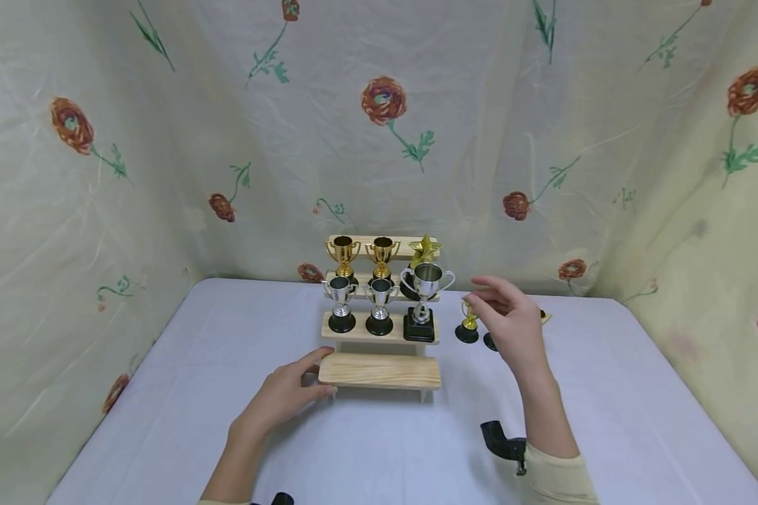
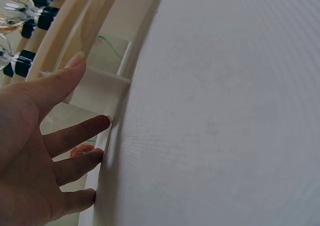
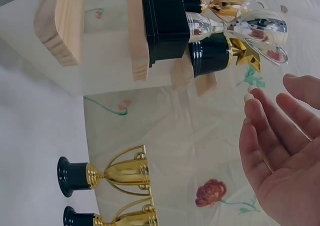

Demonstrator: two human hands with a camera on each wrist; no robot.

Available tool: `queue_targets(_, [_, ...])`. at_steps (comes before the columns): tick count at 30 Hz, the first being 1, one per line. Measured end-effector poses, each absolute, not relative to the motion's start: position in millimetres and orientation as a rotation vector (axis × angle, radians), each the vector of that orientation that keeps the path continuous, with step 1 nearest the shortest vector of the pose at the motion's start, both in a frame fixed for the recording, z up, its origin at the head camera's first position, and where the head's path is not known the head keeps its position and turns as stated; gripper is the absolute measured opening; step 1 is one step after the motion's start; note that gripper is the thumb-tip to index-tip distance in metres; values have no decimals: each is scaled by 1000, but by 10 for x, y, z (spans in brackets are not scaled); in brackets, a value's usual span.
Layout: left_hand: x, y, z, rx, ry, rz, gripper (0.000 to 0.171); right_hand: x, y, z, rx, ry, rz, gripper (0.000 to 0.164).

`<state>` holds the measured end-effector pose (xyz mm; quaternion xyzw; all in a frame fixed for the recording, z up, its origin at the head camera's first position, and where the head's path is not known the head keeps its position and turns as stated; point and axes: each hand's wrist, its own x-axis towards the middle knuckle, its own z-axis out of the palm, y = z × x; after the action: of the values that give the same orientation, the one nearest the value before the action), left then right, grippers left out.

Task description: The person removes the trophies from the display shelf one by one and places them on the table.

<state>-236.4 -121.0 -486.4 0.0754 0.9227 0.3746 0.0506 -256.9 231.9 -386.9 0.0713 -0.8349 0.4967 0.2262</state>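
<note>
A wooden tiered display stand point(image 1: 379, 370) holds small trophies on its upper steps. My left hand point(image 1: 284, 393) is at the left end of the lowest board, thumb by its front edge and index finger by its back corner. In the left wrist view, the other fingers point(image 2: 80, 167) spread straight beside the stand. My right hand point(image 1: 508, 319) hovers right of the stand with nothing in it, fingers loosely bent. Nearest it is a large silver cup trophy point(image 3: 257, 30) on a square black base, at the right of the middle step. Behind that stands a gold star trophy point(image 1: 426, 250).
Two silver cups point(image 1: 380, 298) share the middle step, and two gold cups point(image 1: 343, 256) stand behind them. Small gold cup trophies point(image 3: 127, 172) stand on the white table point(image 1: 196, 365) right of the stand, partly behind my right hand. Flowered cloth point(image 1: 455, 175) surrounds the table.
</note>
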Motion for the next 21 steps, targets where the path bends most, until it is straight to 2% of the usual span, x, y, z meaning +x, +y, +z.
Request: queue_targets(21, [-2352,-1212,-4859,198,2803,1128,66,-2606,2196,-3886,251,-2307,1471,33])
